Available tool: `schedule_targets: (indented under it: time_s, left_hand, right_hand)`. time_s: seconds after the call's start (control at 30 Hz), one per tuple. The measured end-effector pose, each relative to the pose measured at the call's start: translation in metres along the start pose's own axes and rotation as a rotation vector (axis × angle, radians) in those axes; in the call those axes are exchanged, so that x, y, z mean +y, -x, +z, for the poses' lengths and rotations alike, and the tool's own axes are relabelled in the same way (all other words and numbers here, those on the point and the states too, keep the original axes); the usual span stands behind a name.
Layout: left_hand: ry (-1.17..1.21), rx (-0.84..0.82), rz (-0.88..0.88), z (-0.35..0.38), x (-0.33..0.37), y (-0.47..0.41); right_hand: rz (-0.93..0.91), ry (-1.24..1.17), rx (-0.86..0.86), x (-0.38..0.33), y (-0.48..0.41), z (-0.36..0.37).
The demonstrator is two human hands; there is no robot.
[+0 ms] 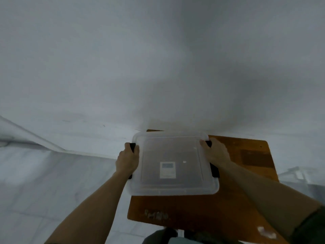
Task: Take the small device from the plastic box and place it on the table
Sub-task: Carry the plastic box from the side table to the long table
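So the small device (167, 169) sits under the shut lid (173, 155), between both hands; left hand (127, 160) and right hand (215, 153) fingers grip the box's side latches, near the tabletop (246, 173) left edge.

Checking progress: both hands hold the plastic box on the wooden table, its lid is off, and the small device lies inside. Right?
Not quite. The lid is on the box, as the head view shows. The left hand and right hand hold its sides on the table, and the device shows through the lid.
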State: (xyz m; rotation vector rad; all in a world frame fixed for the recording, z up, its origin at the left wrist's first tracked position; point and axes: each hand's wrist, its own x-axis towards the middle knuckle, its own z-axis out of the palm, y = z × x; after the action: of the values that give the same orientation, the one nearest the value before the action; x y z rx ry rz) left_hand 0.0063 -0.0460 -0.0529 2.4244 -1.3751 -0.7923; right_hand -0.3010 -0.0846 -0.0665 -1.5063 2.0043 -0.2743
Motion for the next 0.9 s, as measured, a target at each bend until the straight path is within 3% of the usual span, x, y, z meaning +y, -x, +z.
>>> schedule_targets:
  time_s: [0.2,0.43,0.73,0.9]
  left_hand:
    - [0.145,0.174,-0.191,-0.028,-0.032,0.029]
    - [0.282,0.381,-0.437,-0.063,-0.112,0.102]
    - [0.411,0.600,-0.744,-0.099,-0.243,0.234]
    - [0.469,0.715,-0.914,-0.122,-0.336,0.347]
  right_hand:
    - [-0.266,-0.035,-0.111,-0.061,-0.024,0.001]
    - [-0.530,0.003,-0.288,-0.153,0.011,0.045]
    - [-0.815,0.106,-0.493,-0.251,0.144,0.137]
    - [-0.973,0.213,-0.585,-0.294,0.271,0.213]
